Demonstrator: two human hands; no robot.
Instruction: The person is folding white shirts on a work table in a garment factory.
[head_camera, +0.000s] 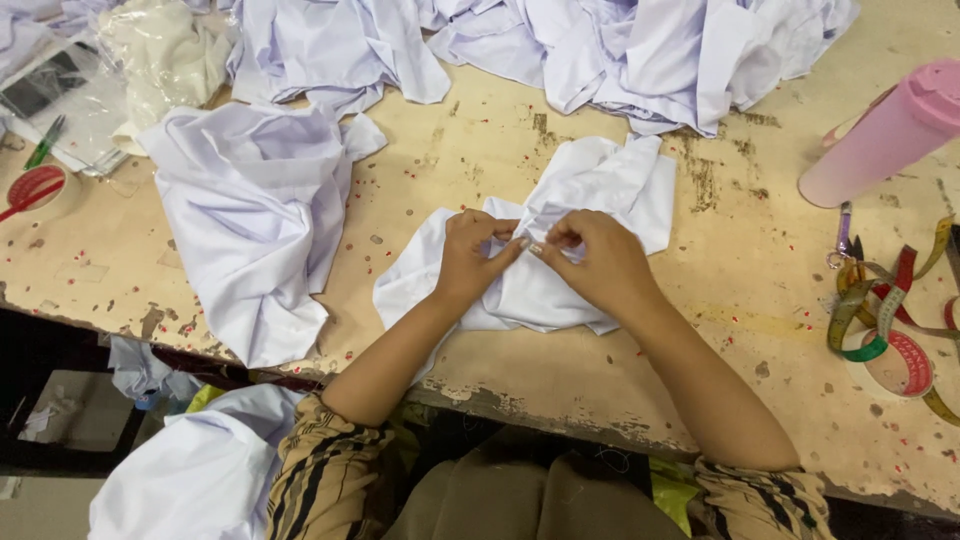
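A small white cloth piece (600, 190) lies bunched on the worn wooden table (480, 160), near its front edge. My left hand (470, 255) and my right hand (595, 260) rest on it side by side. Both pinch the fabric where their fingertips meet, at the middle of the piece. Something tiny may be held between the fingers; I cannot tell what it is.
A larger white garment (250, 220) lies crumpled to the left, and more white garments (620, 40) are heaped along the back. A pink tumbler (885, 130) lies at the right, above a coloured measuring tape (880, 310). A red lid (35, 185) sits at far left.
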